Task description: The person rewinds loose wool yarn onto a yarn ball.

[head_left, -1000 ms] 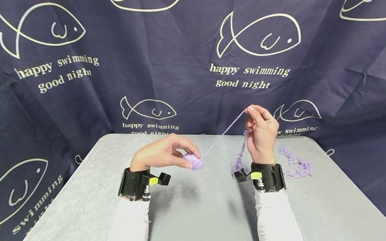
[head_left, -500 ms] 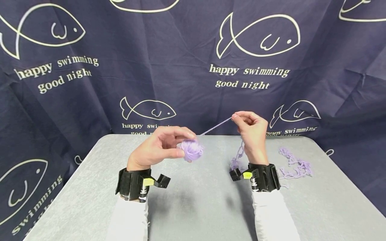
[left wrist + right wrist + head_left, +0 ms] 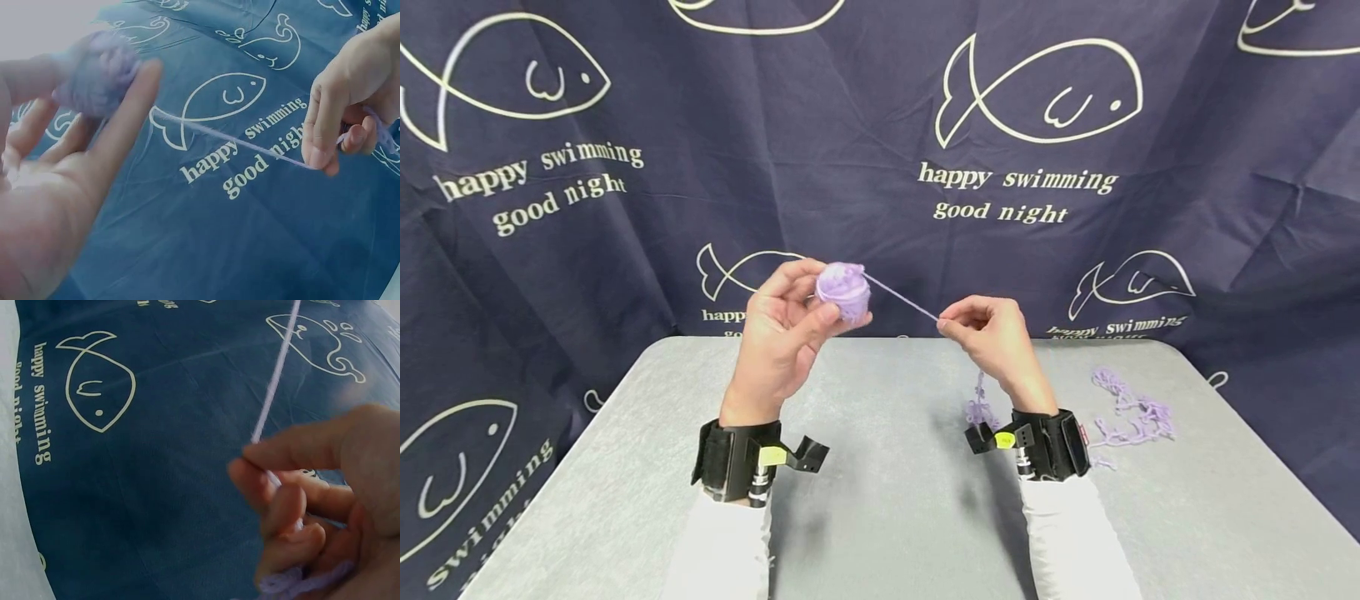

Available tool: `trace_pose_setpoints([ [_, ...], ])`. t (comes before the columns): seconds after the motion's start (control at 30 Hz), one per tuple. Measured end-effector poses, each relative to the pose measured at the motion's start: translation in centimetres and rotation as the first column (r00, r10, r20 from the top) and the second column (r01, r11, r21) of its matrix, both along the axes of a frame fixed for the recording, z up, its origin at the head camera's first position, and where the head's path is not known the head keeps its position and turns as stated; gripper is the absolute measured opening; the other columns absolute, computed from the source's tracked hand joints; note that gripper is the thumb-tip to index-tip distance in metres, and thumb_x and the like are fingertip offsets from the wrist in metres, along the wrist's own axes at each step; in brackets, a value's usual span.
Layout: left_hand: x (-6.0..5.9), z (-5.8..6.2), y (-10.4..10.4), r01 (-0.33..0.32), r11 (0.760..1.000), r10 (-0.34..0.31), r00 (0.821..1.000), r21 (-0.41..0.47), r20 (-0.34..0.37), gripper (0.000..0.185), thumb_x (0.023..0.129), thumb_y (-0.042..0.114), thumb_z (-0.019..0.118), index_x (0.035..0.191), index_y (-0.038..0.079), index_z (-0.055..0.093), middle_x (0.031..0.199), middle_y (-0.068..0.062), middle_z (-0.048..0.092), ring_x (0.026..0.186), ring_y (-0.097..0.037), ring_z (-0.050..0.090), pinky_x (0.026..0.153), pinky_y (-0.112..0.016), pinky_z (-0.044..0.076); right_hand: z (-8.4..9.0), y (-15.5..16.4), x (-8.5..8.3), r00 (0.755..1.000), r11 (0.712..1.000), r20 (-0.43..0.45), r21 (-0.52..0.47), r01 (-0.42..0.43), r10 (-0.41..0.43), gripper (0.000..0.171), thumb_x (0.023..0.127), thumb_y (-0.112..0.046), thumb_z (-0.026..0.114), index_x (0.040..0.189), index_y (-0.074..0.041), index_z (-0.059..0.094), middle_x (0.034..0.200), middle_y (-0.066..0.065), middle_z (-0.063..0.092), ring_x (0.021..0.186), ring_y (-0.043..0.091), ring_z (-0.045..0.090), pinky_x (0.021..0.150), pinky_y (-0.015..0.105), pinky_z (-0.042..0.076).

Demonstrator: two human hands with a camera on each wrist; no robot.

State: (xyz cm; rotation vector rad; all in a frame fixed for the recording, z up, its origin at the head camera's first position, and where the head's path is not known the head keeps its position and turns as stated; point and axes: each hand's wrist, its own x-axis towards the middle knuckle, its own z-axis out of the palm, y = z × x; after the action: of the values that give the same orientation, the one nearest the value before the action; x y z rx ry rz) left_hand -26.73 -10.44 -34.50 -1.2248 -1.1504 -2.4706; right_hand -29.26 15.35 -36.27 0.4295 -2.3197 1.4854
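My left hand [image 3: 790,321] holds a small lilac yarn ball [image 3: 843,291] up between thumb and fingertips, above the table's far edge; the ball [image 3: 94,78] shows blurred in the left wrist view. A taut strand [image 3: 901,300] runs from the ball to my right hand [image 3: 988,337], which pinches it at the fingertips [image 3: 259,465]. More kinked yarn [image 3: 978,404] hangs from the right hand down to the table. In the left wrist view the right hand [image 3: 340,119] grips the strand [image 3: 237,142].
A grey table [image 3: 895,517] lies under both hands. A loose tangle of lilac yarn [image 3: 1127,412] rests on it at the right. A dark blue fish-print cloth [image 3: 880,150] hangs behind. Black wrist mounts sit on both forearms.
The left hand has lifted the ball from near the table to above its far edge and turned palm up. The right hand has dropped and moved left, shortening the strand.
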Motion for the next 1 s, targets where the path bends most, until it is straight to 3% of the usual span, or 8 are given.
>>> trace_pose_setpoints([
  [0.07,-0.1,0.1,0.1,-0.085,0.995,0.082,0.995,0.051,0.054,0.035,0.086,-0.007,0.076,0.117,0.005,0.066,0.117,-0.015,0.069,0.101,-0.027,0.068,0.086,-0.047,0.060,0.0,-0.1,0.1,0.999,0.997,0.006,0.055,-0.049,0.049,0.004,0.084,-0.005,0.078,0.085,-0.009,0.077,0.071,0.003,0.068,0.059,0.012,0.053,0.051,0.023,0.040],
  [0.2,-0.3,0.2,0.1,-0.223,0.970,0.209,0.968,0.094,0.138,0.036,0.087,-0.015,0.070,0.116,0.005,0.068,0.114,-0.014,0.070,0.100,-0.025,0.069,0.085,-0.039,0.060,0.0,-0.4,0.3,0.990,0.977,0.020,0.156,-0.143,0.141,0.003,0.085,-0.007,0.078,0.087,-0.009,0.078,0.071,0.001,0.068,0.059,0.014,0.054,0.052,0.024,0.041],
  [0.37,-0.4,0.2,-0.2,-0.299,0.945,0.276,0.947,0.136,0.164,0.043,0.086,-0.025,0.054,0.114,0.005,0.067,0.111,-0.014,0.069,0.096,-0.024,0.070,0.085,-0.036,0.061,0.0,-0.5,0.6,0.975,0.946,0.033,0.236,-0.222,0.221,0.009,0.086,-0.010,0.079,0.082,-0.018,0.076,0.070,-0.002,0.065,0.057,0.015,0.048,0.050,0.024,0.038],
  [0.53,-0.8,0.1,-0.5,-0.379,0.908,0.356,0.923,0.179,0.147,0.041,0.084,-0.026,0.057,0.111,0.004,0.067,0.107,-0.013,0.068,0.092,-0.021,0.068,0.080,-0.029,0.060,0.3,-0.7,1.0,0.949,0.912,0.040,0.266,-0.313,0.314,0.011,0.085,-0.008,0.079,0.083,-0.019,0.076,0.068,-0.003,0.064,0.055,0.014,0.049,0.049,0.024,0.038],
  [0.63,-1.1,0.0,-0.5,-0.500,0.846,0.488,0.866,0.184,0.111,0.039,0.081,-0.023,0.064,0.111,0.002,0.066,0.107,-0.013,0.068,0.095,-0.021,0.066,0.081,-0.026,0.058,0.6,-0.8,1.4,0.925,0.893,0.064,0.244,-0.378,0.375,0.013,0.085,-0.008,0.079,0.084,-0.021,0.076,0.067,-0.002,0.063,0.054,0.014,0.048,0.048,0.024,0.038],
  [0.77,-1.5,-0.1,-0.3,-0.658,0.728,0.656,0.750,0.189,0.085,0.044,0.077,-0.022,0.070,0.115,0.000,0.064,0.112,-0.013,0.065,0.100,-0.023,0.063,0.087,-0.027,0.055,1.1,-0.9,2.1,0.887,0.868,0.071,0.183,-0.461,0.456,0.016,0.085,-0.005,0.079,0.084,-0.021,0.076,0.068,0.001,0.062,0.055,0.014,0.048,0.049,0.023,0.037],
  [0.9,-1.7,-0.4,-0.3,-0.728,0.669,0.726,0.683,0.153,0.075,0.044,0.077,-0.021,0.072,0.116,-0.004,0.065,0.116,-0.014,0.062,0.103,-0.027,0.065,0.086,-0.029,0.058,1.5,-0.7,2.6,0.841,0.837,0.058,0.084,-0.541,0.538,0.014,0.085,-0.004,0.079,0.084,-0.017,0.076,0.070,0.004,0.061,0.057,0.014,0.046,0.049,0.022,0.035],
  [1.0,-1.8,-0.7,-0.4,-0.774,0.631,0.775,0.632,0.045,0.012,0.040,0.078,-0.020,0.073,0.115,-0.008,0.067,0.118,-0.013,0.061,0.103,-0.028,0.067,0.083,-0.031,0.060,1.8,-0.4,2.9,0.819,0.819,0.023,-0.008,-0.574,0.574,0.009,0.085,-0.003,0.079,0.086,-0.011,0.076,0.072,0.004,0.060,0.058,0.014,0.045,0.049,0.023,0.035],
])
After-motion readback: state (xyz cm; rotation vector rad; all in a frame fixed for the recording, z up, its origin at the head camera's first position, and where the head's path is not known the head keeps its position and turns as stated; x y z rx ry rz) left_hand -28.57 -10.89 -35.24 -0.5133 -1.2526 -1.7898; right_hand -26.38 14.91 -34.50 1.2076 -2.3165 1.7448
